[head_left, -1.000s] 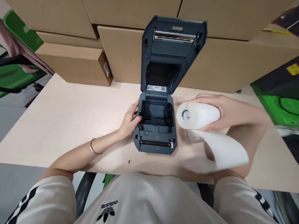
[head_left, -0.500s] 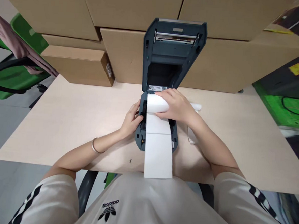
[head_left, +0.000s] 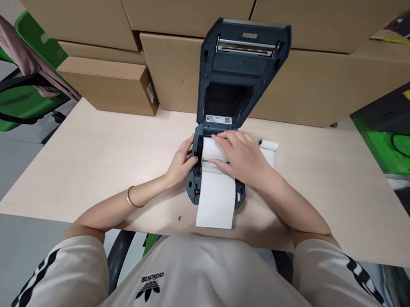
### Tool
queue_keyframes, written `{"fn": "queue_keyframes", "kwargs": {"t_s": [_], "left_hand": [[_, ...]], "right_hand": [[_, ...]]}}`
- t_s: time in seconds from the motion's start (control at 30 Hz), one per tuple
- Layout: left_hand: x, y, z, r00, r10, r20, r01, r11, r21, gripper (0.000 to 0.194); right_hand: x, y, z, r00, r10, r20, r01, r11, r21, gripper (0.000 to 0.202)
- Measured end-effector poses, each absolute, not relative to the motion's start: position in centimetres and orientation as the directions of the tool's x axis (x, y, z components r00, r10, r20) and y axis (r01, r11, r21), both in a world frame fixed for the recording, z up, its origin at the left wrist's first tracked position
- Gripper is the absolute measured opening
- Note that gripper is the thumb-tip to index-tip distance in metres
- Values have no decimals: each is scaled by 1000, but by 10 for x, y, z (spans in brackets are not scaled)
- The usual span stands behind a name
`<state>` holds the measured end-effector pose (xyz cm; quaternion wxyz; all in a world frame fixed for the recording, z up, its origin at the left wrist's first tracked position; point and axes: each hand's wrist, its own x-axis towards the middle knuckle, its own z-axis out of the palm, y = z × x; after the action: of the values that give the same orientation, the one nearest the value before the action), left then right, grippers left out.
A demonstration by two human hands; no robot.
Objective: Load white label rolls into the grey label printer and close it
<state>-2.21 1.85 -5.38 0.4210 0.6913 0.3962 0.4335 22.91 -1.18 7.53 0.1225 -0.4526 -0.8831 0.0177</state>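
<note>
A dark blue-grey label printer [head_left: 217,201] stands on the table with its lid [head_left: 230,76] raised toward the back. Inside its base sits a white label roll [head_left: 212,149], and a strip of labels [head_left: 216,198] runs from it over the printer's front toward me. My left hand [head_left: 182,163] grips the printer's left side, thumb on the upper edge. The fingers of my right hand [head_left: 244,158] are curved over the roll's right part, hiding it. Beyond that hand lies a smaller white paper roll [head_left: 268,145] with some paper unrolled, partly covered by my wrist.
Large cardboard boxes [head_left: 309,86] form a wall behind the printer. A flat cardboard box [head_left: 106,86] rests at the table's back left. A tiny dark bit [head_left: 180,218] lies near the front edge of the pale table [head_left: 121,153]. Green chair [head_left: 24,100] at left.
The label roll has gone down into the printer, and the strip's front end has pulled back from my shirt. My right hand shifted slightly right and down, uncovering the small roll's end.
</note>
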Motion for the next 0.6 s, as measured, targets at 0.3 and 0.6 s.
{"fn": "queue_keyframes", "kwargs": {"t_s": [0.3, 0.6], "left_hand": [[-23, 20, -52, 317, 917, 244, 148, -302, 942, 84], [-19, 11, -50, 336, 923, 189, 103, -235, 967, 84]], "right_hand": [[235, -86, 87, -770, 612, -182, 623, 658, -423, 86], [256, -67, 119, -792, 588, -166, 588, 660, -467, 67]]}}
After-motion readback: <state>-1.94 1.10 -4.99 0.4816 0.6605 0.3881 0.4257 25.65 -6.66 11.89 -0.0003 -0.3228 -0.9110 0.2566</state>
